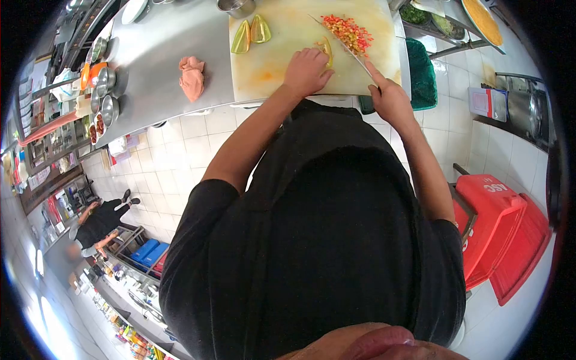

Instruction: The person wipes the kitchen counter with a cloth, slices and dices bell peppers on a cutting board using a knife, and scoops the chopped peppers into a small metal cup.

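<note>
My right hand (391, 99) is closed round the handle of a kitchen knife (356, 56), its blade lying diagonally over the cutting board (276, 78). Under the fingertips of my left hand (307, 72) is a yellowish-green piece of pepper (327, 50), pressed to the board just left of the blade. Beyond the knife lies a heap of diced red and yellowish pepper (353, 35). Two hollow green pepper pieces (241, 38) rest at the board's left side. A metal pot (236, 6) stands at its far edge.
A pink cloth (192, 78) lies on the steel counter (156, 54), with metal bowls (110, 110) along its left end. A green bin (422, 75) stands right of the board, and a red bin (489, 222) behind on the right. Another person (102, 225) is far left.
</note>
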The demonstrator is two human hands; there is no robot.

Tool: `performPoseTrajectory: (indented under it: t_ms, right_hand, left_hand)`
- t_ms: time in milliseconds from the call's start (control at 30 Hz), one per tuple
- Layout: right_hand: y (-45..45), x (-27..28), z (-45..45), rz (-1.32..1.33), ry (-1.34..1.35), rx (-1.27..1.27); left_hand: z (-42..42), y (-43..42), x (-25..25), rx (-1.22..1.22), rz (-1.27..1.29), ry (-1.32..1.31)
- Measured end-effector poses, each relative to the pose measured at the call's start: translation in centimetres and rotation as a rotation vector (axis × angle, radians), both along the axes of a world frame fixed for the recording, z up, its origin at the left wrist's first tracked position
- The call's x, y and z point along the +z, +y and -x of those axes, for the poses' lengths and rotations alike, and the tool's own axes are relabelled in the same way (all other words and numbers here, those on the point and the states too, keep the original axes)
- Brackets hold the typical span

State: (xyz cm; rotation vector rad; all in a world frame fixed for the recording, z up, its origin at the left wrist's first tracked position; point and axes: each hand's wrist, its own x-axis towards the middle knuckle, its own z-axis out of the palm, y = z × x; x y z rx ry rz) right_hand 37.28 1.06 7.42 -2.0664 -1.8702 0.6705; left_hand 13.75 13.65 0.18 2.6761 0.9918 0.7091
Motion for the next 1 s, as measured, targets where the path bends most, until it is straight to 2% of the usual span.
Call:
performPoseTrajectory:
  t_ms: [33,133,233,433,533,633,733,1000]
  right_hand:
    - [-0.1,-0.5,0.0,-0.004,0.016,-0.003]
    - [-0.4,-1.5,0.0,-0.044,0.072,-0.008]
    - [-0.8,-1.5,0.1,-0.038,0.119,-0.039]
    - [-2.3,-1.3,-0.5,-0.083,0.270,-0.140]
    - [-2.7,-1.3,-0.8,-0.103,0.314,-0.158]
    - [-2.7,-2.2,-1.2,-0.073,0.330,-0.146]
    - [-2.5,-2.6,-0.9,-0.015,0.325,-0.113]
    - [-0.6,-1.5,0.8,0.139,0.103,0.041]
  left_hand:
    - [-0.7,0.0,-0.2,-0.013,0.014,0.084]
    - [-2.0,0.7,-1.5,0.028,-0.063,0.108]
    - [-2.6,1.5,-2.0,0.053,-0.017,0.140]
    - [-0.7,2.1,0.5,0.069,-0.078,-0.259]
    - [1.5,1.5,0.8,0.166,-0.045,-0.321]
    - [3.0,-0.3,0.2,0.269,0.241,-0.347]
    - [4.2,-1.0,-1.2,0.363,0.359,-0.300]
    - [3.5,0.4,-1.1,0.309,0.084,-0.266]
